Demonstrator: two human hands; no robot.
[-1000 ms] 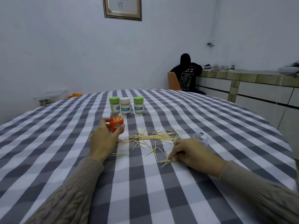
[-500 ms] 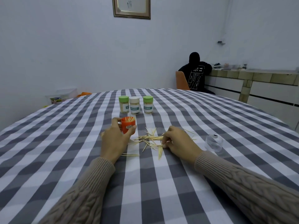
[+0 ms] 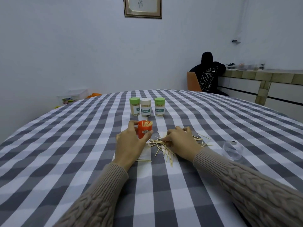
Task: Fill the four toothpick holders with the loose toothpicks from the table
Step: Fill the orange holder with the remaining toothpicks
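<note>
The orange holder (image 3: 145,129) is being gripped by the left hand (image 3: 129,142) while toothpicks (image 3: 157,142) beside it are being pinched by the curled right hand (image 3: 179,141); sticks may be dropped or the holder tipped.

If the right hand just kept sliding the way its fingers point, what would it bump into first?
Probably the orange holder that the left hand grips. The right hand points left and slightly away across the loose toothpicks, which it would push along first; depth is uncertain.

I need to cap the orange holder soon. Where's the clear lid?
In the head view, the clear lid lies on the checked tablecloth, right of the loose toothpicks and right hand.
</note>
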